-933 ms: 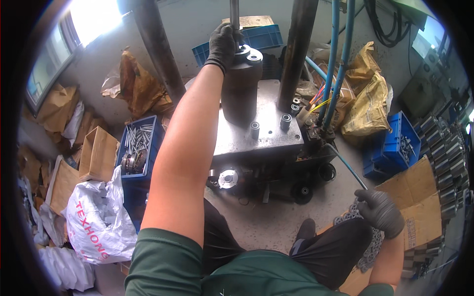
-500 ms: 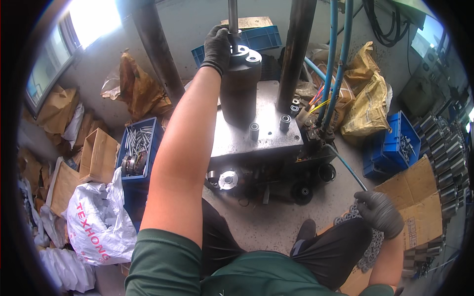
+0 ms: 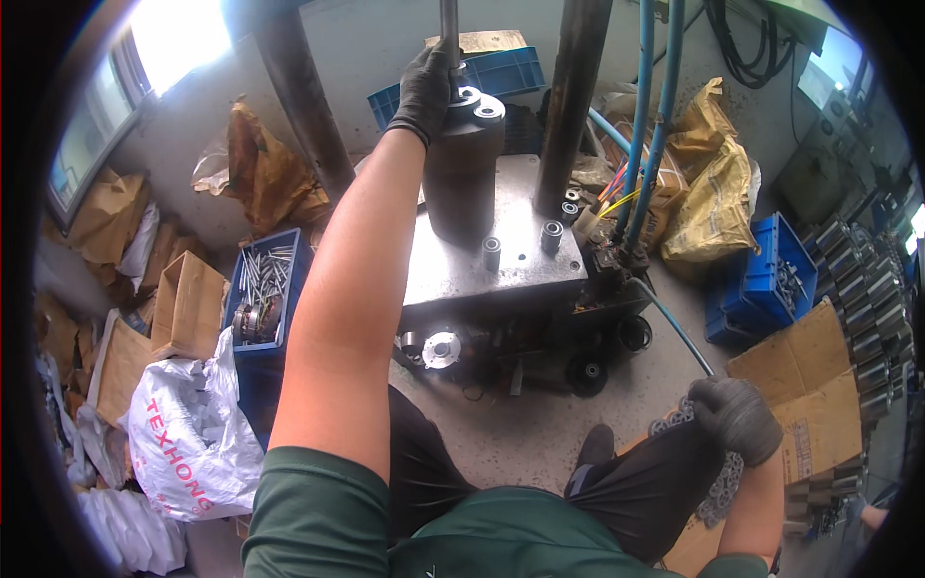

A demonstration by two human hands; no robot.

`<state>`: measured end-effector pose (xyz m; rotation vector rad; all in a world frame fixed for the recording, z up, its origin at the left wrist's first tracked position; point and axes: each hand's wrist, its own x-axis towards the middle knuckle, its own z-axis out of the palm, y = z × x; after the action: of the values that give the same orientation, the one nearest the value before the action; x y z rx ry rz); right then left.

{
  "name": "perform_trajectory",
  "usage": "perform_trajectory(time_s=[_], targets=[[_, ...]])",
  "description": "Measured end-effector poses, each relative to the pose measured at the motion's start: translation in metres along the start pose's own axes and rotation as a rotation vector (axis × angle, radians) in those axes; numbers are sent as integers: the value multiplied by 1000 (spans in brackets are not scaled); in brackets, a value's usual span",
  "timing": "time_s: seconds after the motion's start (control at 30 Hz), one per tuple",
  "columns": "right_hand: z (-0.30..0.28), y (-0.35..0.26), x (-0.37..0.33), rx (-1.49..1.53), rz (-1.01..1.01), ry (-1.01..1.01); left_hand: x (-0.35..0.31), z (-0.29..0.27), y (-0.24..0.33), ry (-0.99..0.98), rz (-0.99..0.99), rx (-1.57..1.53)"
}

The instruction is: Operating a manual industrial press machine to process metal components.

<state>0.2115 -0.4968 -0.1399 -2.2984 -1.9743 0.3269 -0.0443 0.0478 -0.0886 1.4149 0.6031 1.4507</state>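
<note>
My left hand (image 3: 424, 94), in a dark glove, is closed around the lower part of an upright metal rod (image 3: 449, 29); the rod hides part of the fingers. Beneath it stands a thick dark cylinder (image 3: 464, 183) with two bright rings on top, on the steel plate (image 3: 540, 265) of a press. Two small bearing-like cylinders, a near one (image 3: 491, 252) and a farther one (image 3: 551, 236), sit upright on that plate. At the lower right, my gloved right hand (image 3: 740, 419) is wrapped around the end of a thin blue lever (image 3: 679, 332), just above my knee.
Dark columns (image 3: 573, 106) and blue hoses (image 3: 647, 135) rise behind the plate. A blue crate of metal pins (image 3: 303, 260) and a white sack (image 3: 198, 438) lie left. Right are a blue bin (image 3: 752, 303), cardboard (image 3: 805, 385) and stacked metal cylinders (image 3: 872, 328).
My left fingers have shifted slightly up and closer against the rod. The right hand stays on the lever. The whole view has slid a little.
</note>
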Motion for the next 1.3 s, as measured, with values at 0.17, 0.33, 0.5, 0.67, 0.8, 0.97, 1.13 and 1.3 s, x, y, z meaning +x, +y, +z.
perform_trajectory(time_s=[0.17, 0.33, 0.5, 0.67, 0.8, 0.97, 1.13, 1.3], targets=[[-8, 5, 5, -4, 30, -57, -5, 9, -4, -31, 34, 41], [-14, 4, 11, 196, 67, 140, -8, 5, -2, -40, 48, 35], [-14, 6, 6, 81, 53, -38, -10, 5, 1, -73, 60, 40], [-15, 3, 5, 143, 68, 47, -10, 4, 1, -56, 52, 43], [-8, 12, 5, 157, 8, 42, -10, 7, 1, -49, 20, 55], [-10, 14, 3, 91, -23, -15, -6, 2, -3, -96, 53, 12], [-17, 3, 5, 256, 95, 45, -7, 2, -3, -76, 37, 24], [-13, 11, 5, 172, 43, -30, -12, 3, 1, -86, 45, 27]])
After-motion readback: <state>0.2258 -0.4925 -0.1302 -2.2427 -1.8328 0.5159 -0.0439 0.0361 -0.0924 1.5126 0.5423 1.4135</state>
